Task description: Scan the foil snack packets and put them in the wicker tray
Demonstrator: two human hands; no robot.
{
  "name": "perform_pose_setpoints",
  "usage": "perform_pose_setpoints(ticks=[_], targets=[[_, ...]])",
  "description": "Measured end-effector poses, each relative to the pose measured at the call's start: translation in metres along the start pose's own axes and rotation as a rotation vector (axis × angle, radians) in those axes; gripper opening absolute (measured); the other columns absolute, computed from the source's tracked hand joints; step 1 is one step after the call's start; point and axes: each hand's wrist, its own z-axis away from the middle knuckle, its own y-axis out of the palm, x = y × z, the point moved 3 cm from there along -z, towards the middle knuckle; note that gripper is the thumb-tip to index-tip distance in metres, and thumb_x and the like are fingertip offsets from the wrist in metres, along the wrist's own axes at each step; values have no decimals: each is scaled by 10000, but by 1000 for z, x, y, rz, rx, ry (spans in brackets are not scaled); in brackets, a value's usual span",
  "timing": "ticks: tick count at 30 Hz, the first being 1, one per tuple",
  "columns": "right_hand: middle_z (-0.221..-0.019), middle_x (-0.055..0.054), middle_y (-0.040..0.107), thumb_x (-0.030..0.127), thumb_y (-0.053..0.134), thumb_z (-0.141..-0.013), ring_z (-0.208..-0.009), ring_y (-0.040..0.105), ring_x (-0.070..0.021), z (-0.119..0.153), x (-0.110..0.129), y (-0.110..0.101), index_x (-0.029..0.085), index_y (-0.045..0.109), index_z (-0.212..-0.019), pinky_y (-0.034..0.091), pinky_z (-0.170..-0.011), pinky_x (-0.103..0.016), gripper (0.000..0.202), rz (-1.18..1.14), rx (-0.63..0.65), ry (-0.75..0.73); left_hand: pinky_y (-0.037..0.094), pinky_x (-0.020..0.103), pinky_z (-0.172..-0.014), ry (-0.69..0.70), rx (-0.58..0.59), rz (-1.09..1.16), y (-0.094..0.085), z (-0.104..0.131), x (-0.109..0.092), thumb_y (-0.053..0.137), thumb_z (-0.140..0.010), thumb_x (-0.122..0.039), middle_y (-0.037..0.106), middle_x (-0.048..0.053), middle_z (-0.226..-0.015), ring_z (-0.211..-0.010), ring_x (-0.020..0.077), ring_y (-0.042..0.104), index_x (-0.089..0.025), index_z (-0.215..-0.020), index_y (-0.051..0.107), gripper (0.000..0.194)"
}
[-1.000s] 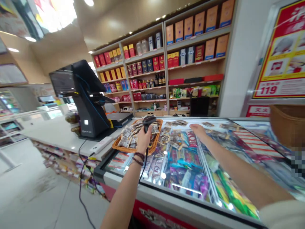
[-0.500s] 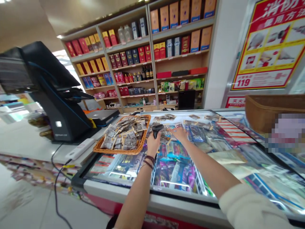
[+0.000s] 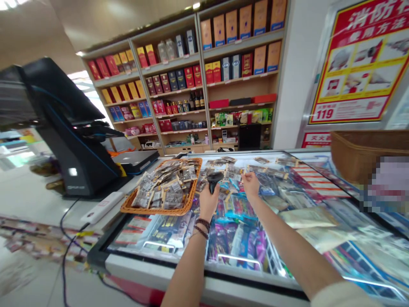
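Observation:
My left hand [image 3: 208,201] is wrapped round the handle of a black handheld barcode scanner [image 3: 215,176], its head turned away from me over the glass top. To its right, my right hand [image 3: 251,185] pinches the edge of a small clear-and-brown snack packet [image 3: 235,172], which sits in front of the scanner's head. Similar packets [image 3: 270,171] lie scattered on the glass freezer lid [image 3: 204,259] beyond and beside my hands. On the left, an orange wicker basket [image 3: 128,206] holds a heap of the same packets.
A black checkout terminal [image 3: 60,140] stands on the left counter with a power strip [image 3: 104,207] and cables. The brown basket [image 3: 361,149] sits at the right. Bagged goods show through the freezer glass. Stocked shelves [image 3: 204,76] stand behind.
My right hand has shifted to the right, and the packet at its fingertips now shows more clearly. My left hand has moved slightly right and down in view, still gripping the scanner.

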Motion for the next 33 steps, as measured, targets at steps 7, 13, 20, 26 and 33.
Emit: perform_pose_setpoints(ticks=[7, 13, 20, 26, 33], targets=[[-752, -55, 755, 732, 687, -774, -772, 763, -271, -5, -13, 1, 266, 573, -905, 592, -709, -353, 497, -267, 15, 114, 451, 275, -604, 45, 45, 33, 5, 4, -5, 589, -925, -694, 588, 8, -650, -623, 193, 605, -213, -853, 613, 487], [-714, -20, 735, 636, 739, -768, -761, 771, -258, -2, -8, 1, 285, 526, -858, 614, -708, -349, 420, -384, -8, 157, 451, 275, -598, 68, 55, 58, 4, 6, -7, 570, -924, -701, 597, 11, -660, -608, 180, 589, -205, -865, 620, 502], [-711, -6, 735, 641, 756, -780, -763, 778, -250, -1, -4, -2, 279, 567, -885, 625, -707, -347, 421, -391, -23, 173, 454, 272, -583, 73, 62, 70, 6, 4, -3, 574, -924, -694, 601, 9, -658, -601, 177, 593, -199, -884, 638, 501], [-670, 15, 708, 619, 776, -762, -717, 763, -230, 2, 1, -1, 276, 549, -855, 636, -687, -338, 422, -448, -42, 200, 457, 276, -583, 73, 75, 85, 5, 6, -7, 585, -921, -687, 589, 7, -633, -596, 180, 594, -207, -830, 611, 489], [-527, 61, 585, 375, 876, -688, -534, 675, -193, -15, -5, 0, 285, 514, -730, 654, -554, -323, 375, -595, -55, 376, 445, 283, -564, 36, 7, 149, -13, 4, -21, 568, -931, -685, 558, -12, -571, -525, 172, 569, -232, -812, 571, 468]])
